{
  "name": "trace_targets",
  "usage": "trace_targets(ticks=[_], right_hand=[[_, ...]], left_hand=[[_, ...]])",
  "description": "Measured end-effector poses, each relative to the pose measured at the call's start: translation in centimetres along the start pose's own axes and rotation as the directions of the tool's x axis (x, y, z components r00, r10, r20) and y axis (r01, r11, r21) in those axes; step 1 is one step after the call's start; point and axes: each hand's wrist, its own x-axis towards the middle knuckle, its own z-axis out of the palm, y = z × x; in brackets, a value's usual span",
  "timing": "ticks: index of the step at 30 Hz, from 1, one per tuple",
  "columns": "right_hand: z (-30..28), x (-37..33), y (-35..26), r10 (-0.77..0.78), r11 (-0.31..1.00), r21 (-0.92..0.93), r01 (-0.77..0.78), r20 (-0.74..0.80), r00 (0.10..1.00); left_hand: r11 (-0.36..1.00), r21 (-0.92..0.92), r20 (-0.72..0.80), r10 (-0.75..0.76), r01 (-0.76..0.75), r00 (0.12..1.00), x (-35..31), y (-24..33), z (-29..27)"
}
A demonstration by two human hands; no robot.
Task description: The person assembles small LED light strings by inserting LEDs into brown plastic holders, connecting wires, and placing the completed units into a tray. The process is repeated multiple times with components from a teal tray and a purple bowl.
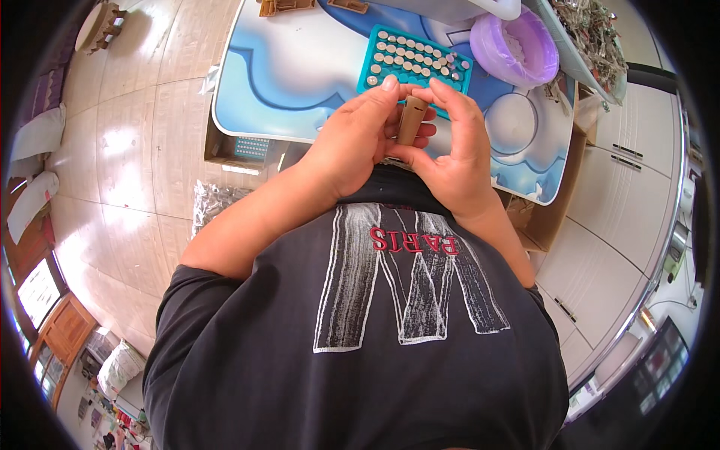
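Note:
Between my two hands is a brown, roughly tube-shaped piece (410, 124) with a small dark slot near its upper end. My left hand (352, 139) is closed around its left side, thumb pointing up and fingers behind it. On the other side, my right hand (459, 142) grips it, with the thumb at the lower end and the index finger near the top. Just beyond my fingers lies a teal tray (369, 60) with rows of small, round, pale-topped pieces. Some of the tray's near edge is hidden by my hands.
The pieces sit on a blue-and-white patterned table (289, 64). A purple-lined round basin (544, 66) stands at the right, near a container heaped with tangled metallic bits (589, 34). More brown pieces (289, 6) lie at the far edge. An open box (217, 146) shows below the table's left side.

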Motion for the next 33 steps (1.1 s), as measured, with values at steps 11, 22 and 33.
trace_targets(ticks=[11,22,33], right_hand=[[0.1,-0.1,0.1,0.001,1.0,-0.022,-0.002,-0.017,1.0],[-1.0,0.1,0.6,0.227,0.948,0.213,-0.237,0.075,0.971],[-1.8,-0.7,1.6,0.53,0.48,0.731,-0.484,0.197,0.824]], left_hand=[[1.0,-0.002,0.004,0.03,-0.03,1.0,-0.1,-0.2,0.2],[0.932,0.308,0.066,0.181,-0.193,0.981,-0.4,-0.7,0.0],[0.715,0.689,0.042,0.125,-0.119,0.991,-1.1,1.2,0.8]])
